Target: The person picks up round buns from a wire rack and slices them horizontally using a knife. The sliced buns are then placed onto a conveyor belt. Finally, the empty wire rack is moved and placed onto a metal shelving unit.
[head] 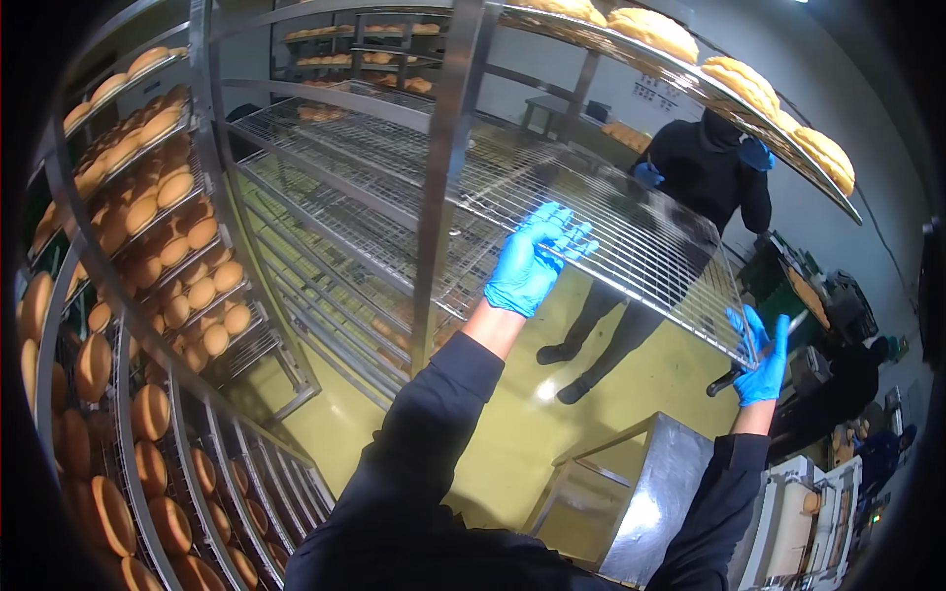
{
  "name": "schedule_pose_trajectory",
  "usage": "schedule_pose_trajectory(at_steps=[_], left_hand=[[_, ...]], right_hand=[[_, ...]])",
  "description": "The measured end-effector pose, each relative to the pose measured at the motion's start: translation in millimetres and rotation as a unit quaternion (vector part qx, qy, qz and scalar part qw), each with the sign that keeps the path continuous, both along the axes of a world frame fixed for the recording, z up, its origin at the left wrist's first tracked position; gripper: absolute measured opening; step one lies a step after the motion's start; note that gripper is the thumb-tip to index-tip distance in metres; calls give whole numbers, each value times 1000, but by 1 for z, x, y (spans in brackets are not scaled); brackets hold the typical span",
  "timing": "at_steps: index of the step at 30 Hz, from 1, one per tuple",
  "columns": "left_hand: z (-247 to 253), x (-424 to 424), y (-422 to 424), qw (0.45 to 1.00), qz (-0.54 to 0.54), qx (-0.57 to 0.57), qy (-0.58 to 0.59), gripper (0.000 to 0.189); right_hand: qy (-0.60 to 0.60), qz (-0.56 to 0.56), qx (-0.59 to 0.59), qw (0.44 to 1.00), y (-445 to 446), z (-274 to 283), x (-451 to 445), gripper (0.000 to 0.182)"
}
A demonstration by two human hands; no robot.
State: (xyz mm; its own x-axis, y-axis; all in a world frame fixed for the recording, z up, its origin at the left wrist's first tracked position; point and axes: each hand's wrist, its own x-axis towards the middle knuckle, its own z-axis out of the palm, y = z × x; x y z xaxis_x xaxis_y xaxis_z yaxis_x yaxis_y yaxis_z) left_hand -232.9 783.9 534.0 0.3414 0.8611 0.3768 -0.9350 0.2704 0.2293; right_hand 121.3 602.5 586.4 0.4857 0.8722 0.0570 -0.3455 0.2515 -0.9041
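Observation:
A wire cooling rack (628,244) spans the space in front of me, its left end reaching into an upright metal rack trolley (436,221). My left hand (539,251), in a blue glove, is under the near edge of the wire rack, palm up, fingers through or below the wires. At the rack's near right corner is my right hand (761,358), also gloved in blue, with thumb and fingers around the corner. Something thin and pale, perhaps a blade, sticks out beside that hand. Above, a tray (665,63) carries several golden breads (743,85).
Trolleys loaded with round buns (174,251) stand close on my left. A co-worker (702,170) in dark clothes and blue gloves stands beyond the wire rack. A metal table (658,495) is low at front right, beside a machine with a belt (798,517). More people are at far right.

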Motion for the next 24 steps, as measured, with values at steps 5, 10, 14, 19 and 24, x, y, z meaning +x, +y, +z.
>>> schedule_pose_trajectory(at_steps=[5, 10, 14, 19, 24], left_hand=[[2, -8, -4, 999, 5, -44, -6, 53], [-13, -29, -19, 998, -9, 43, -46, 52], [-55, -27, -67, 992, -4, 119, 50, 82], [-107, -19, -112, 988, -48, 98, 105, 97], [-150, -24, -139, 976, -65, 37, 206, 82]], right_hand=[[-8, 102, 8, 995, 28, -26, 25, 38], [-22, 139, 13, 990, 58, -4, -16, 39], [30, 98, 15, 995, 90, 7, -71, 32], [-28, 91, -14, 995, 174, -1, -129, 27], [-192, 169, -88, 963, 165, 17, -198, 29]])
